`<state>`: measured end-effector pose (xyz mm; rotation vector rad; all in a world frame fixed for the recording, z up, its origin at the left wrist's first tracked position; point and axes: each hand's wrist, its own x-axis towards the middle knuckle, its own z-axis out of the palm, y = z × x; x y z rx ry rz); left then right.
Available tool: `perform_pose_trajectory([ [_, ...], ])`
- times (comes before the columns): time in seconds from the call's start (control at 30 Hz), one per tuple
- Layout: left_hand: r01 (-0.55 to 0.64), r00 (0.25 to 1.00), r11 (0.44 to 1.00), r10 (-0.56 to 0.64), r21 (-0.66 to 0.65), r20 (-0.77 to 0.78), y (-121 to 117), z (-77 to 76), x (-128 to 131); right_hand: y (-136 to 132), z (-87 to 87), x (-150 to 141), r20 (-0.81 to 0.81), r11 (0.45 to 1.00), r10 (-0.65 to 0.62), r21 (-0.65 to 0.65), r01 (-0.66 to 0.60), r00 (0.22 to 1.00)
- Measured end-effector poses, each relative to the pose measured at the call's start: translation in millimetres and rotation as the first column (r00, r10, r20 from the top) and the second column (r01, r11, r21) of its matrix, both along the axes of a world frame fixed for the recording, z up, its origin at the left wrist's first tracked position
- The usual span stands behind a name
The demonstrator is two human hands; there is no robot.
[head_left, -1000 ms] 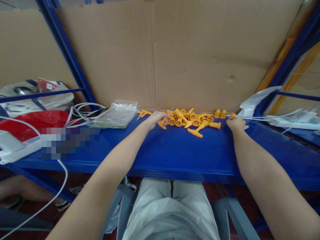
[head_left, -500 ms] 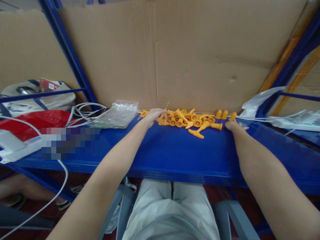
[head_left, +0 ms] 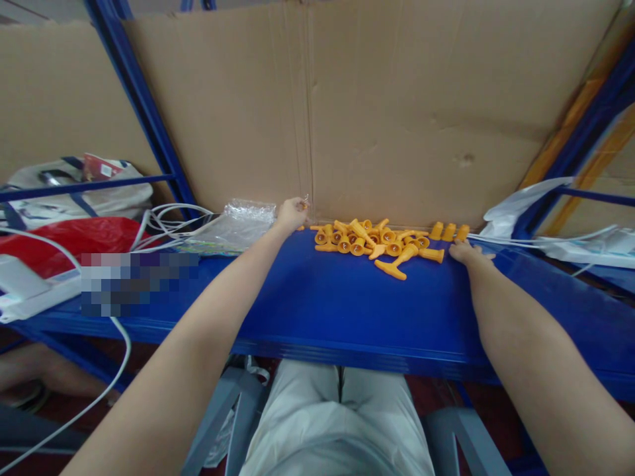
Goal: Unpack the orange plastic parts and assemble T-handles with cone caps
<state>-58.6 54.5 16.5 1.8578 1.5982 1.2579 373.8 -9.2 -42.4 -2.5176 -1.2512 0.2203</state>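
My left hand (head_left: 294, 213) is raised by the cardboard, fingers closed on a small orange piece with a thin metal spiral, like a corkscrew; most of it is hidden. To its right lies a heap of orange T-handled corkscrews (head_left: 391, 268) and orange cone-shaped pieces (head_left: 358, 246) with metal inside. Three orange caps (head_left: 448, 231) stand upright in a row right of the heap. At the nearest one, my right hand (head_left: 470, 252) has thumb and finger closed at its base, other fingers stretched to the right. The fingertips there are partly hidden.
Cardboard (head_left: 397, 119) walls the back of the blue table (head_left: 327, 311). Left are clear plastic bags (head_left: 235, 228), white cables (head_left: 171, 218), a red bag (head_left: 84, 241) and a power strip (head_left: 44, 287). White cables and plastic (head_left: 516, 208) lie right. Another person's leg shows lower left.
My left hand has lifted up and left, away from the heap, with the orange piece. The right hand has set its cap upright beside the other two and stays there.
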Motion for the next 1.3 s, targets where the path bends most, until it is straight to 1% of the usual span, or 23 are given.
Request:
perform_pose_trajectory([
  [0.07, -0.085, 0.981, 0.993, 0.097, 0.079, -0.168, 0, 0.5, -8, 0, -0.5, 1, -0.003, 1.0, -0.004, -0.008, 0.004, 1.0],
  [0.17, -0.129, 0.906, 0.977, 0.186, 0.17, -0.381, -2, -3.6, -20, 1, -1.3, 1, -0.009, 1.0, -0.003, 0.001, 0.003, 1.0],
  [0.23, -0.104, 0.853, 0.981, 0.173, 0.165, -0.493, -2, -9.3, -27, 0, -1.6, 2, -0.01, 1.0, 0.004, 0.015, -0.004, 1.0],
  [0.33, -0.054, 0.774, 0.995, 0.097, 0.088, -0.625, 0, -19.8, -33, 0, -1.5, 0, -0.005, 1.0, 0.013, 0.01, -0.013, 1.0],
  [0.43, -0.079, 0.689, 0.997, 0.043, -0.016, -0.724, 3, -29.4, -33, -2, 0.1, -3, 0.002, 0.999, 0.008, -0.034, -0.008, 1.0],
  [0.5, -0.101, 0.653, 0.992, 0.007, -0.078, -0.758, 4, -34.4, -31, -3, 1.8, -4, 0.008, 0.999, 0.01, -0.047, -0.009, 1.0],
  [0.6, -0.129, 0.632, 0.979, -0.042, -0.158, -0.774, 4, -40.6, -27, -5, 3.9, -6, 0.017, 1.0, 0.016, -0.022, -0.016, 1.0],
  [0.7, -0.158, 0.611, 0.969, -0.057, -0.191, -0.79, 3, -46.9, -25, -5, 3.4, -4, 0.018, 1.0, 0.028, -0.001, -0.028, 0.999],
  [0.83, -0.182, 0.597, 0.967, -0.037, -0.18, -0.801, 6, -54.7, -26, -2, -0.3, 0, 0.007, 0.999, 0.032, 0.01, -0.032, 0.999],
  [0.97, -0.182, 0.6, 0.968, -0.03, -0.173, -0.8, 8, -58.4, -27, -1, -2.3, 2, 0.008, 0.998, 0.039, 0.055, -0.039, 0.999],
  [1.2, -0.161, 0.585, 0.978, -0.012, -0.13, -0.811, 3, -57.5, -25, -2, -1.6, 2, 0.026, 0.995, 0.019, 0.102, -0.022, 0.999],
  [1.3, -0.169, 0.571, 0.983, 0.04, -0.071, -0.82, -2, -53.4, -23, -3, -0.8, 0, 0.054, 0.997, -0.005, 0.083, 0.0, 0.999],
])
